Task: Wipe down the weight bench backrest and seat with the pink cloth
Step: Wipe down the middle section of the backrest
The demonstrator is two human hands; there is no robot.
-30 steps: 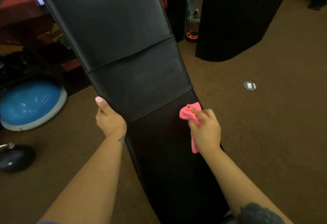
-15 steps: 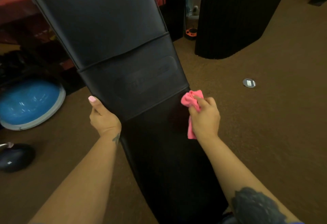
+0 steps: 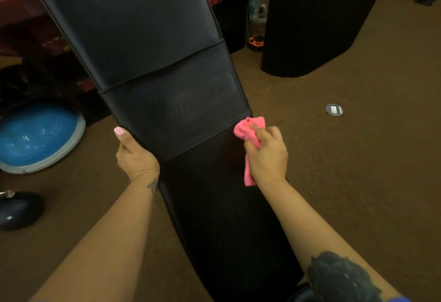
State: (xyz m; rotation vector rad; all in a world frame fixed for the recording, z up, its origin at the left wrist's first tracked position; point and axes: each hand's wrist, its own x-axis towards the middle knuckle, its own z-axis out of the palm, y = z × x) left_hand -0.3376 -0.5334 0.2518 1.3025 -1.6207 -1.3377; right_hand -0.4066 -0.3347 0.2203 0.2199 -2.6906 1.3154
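Gripping left edge of bench pad point(image 3: 167, 68) with our left hand point(image 3: 136, 158), thumb up along side. Our right hand point(image 3: 267, 156) bunches pink cloth point(image 3: 248, 130) in curled fingers, pressing it at right edge by lower seam. Blue balance dome point(image 3: 35, 139) on carpet, left.

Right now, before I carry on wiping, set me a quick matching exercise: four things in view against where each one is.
Things:
1. pink cloth
2. left hand
3. blue balance dome
4. round floor plate

Places:
A. carpet, right of the bench
B. floor, far left
C. gripping the bench's left edge
D. bunched in the right hand at the bench's right edge

Pairs: 1-D, 2-C, 3-B, 4-A
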